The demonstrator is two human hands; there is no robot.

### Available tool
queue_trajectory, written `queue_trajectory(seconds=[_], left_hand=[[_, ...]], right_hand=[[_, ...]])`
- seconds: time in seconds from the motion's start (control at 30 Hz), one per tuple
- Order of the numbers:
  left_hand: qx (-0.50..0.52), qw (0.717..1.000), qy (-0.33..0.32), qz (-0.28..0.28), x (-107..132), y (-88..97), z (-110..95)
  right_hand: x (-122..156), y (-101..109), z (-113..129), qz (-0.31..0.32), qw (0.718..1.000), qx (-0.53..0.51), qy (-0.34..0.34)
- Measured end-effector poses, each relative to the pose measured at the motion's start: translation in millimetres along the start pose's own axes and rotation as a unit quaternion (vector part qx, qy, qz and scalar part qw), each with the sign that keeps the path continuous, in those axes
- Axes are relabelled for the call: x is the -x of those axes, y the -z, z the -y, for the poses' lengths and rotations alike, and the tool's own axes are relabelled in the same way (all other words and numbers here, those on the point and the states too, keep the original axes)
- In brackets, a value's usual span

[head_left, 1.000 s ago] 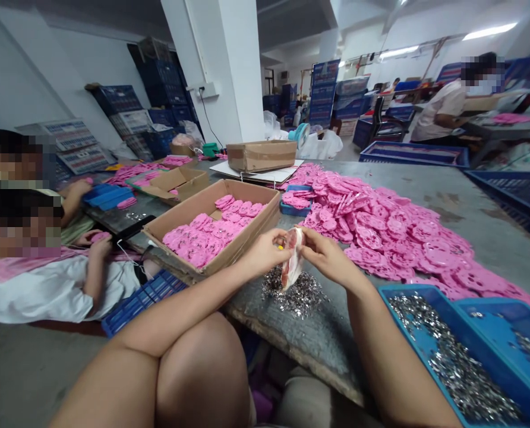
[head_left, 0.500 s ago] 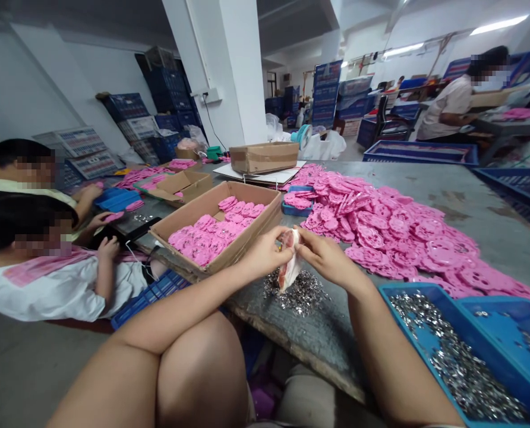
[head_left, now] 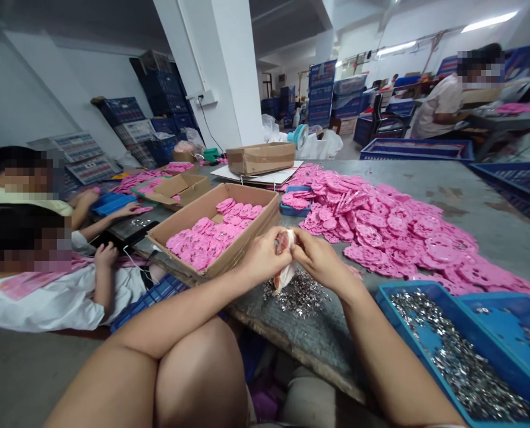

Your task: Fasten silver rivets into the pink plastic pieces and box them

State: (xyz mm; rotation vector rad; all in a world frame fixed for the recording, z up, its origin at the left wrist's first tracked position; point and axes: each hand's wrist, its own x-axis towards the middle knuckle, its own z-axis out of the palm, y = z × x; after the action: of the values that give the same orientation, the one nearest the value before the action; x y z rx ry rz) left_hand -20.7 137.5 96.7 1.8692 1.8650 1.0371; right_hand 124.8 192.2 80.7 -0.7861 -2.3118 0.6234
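My left hand point(head_left: 265, 257) and my right hand point(head_left: 318, 260) meet above the near edge of the table. Both are closed, with fingertips pinching a small whitish piece with a reddish-brown inner face point(head_left: 283, 278); its exact kind is unclear. It is held upright, partly hidden by my fingers. Just below it on the tabletop lies a loose pile of small shiny metal pieces point(head_left: 307, 300). To the right of my hands spreads a large heap of flat pink openwork plastic pieces point(head_left: 394, 229).
A cardboard box point(head_left: 251, 241) of pink pieces stands left of my hands. Blue trays point(head_left: 383, 291) with metal pieces sit at the right. Behind are a small blue tray point(head_left: 287, 210) and another cardboard box point(head_left: 260, 159). Two people point(head_left: 28, 285) work at the left, another point(head_left: 438, 110) far right.
My hands keep hold of the whitish piece, with a slight shift of the fingers. At the left, a co-worker's arm now reaches further over the table. The view has shifted slightly.
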Motion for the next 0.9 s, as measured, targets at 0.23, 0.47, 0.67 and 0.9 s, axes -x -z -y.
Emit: queue_trajectory(seconds=[0.23,0.47,0.67,0.9], left_hand=[[0.1,0.994,-0.013,0.038,-2,1.7,8],[0.122,0.974,-0.191,0.029,2,5.3,17],[0.03,0.905,-0.419,-0.061,2,13.2,18],[0.0,0.885,-0.458,-0.083,-1,10.6,23]], right_hand=[[-1,3,-10,-0.028,0.993,-0.114,-0.012],[7,16,-11,-0.048,0.984,-0.145,0.09],[13,25,-3,-0.049,0.972,-0.115,0.2],[11,24,-7,-0.05,0.971,-0.063,0.227]])
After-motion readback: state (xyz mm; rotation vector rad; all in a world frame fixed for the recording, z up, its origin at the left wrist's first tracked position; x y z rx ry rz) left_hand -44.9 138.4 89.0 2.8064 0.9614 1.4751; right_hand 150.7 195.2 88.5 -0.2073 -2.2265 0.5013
